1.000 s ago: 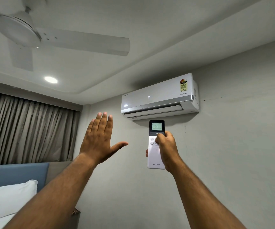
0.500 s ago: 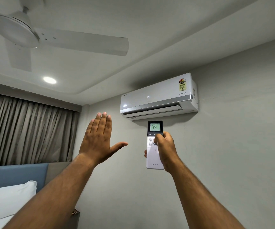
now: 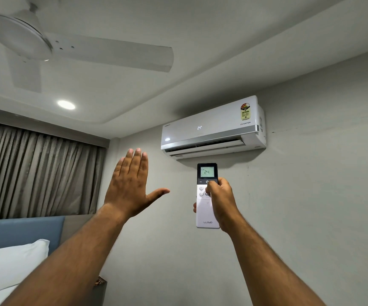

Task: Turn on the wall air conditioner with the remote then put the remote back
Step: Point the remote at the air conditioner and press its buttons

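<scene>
The white wall air conditioner (image 3: pixel 211 127) hangs high on the grey wall, its front panel lit with "24" and its bottom flap slightly open. Just below it my right hand (image 3: pixel 221 203) holds the white remote (image 3: pixel 205 212) upright, pointed at the unit, thumb resting beside the power button. The remote's screen also reads 24. My left hand (image 3: pixel 130 184) is raised to the left of the remote, palm forward, fingers together and thumb spread, holding nothing.
A white ceiling fan (image 3: pixel 24 38) hangs at the upper left beside a round ceiling light (image 3: pixel 66 104). Grey curtains (image 3: pixel 35 173) cover the left wall. A blue headboard (image 3: pixel 22 230) and white pillow (image 3: pixel 11 263) lie at the lower left.
Both hands and the remote stay nearly still. The air conditioner's bottom flap has opened slightly.
</scene>
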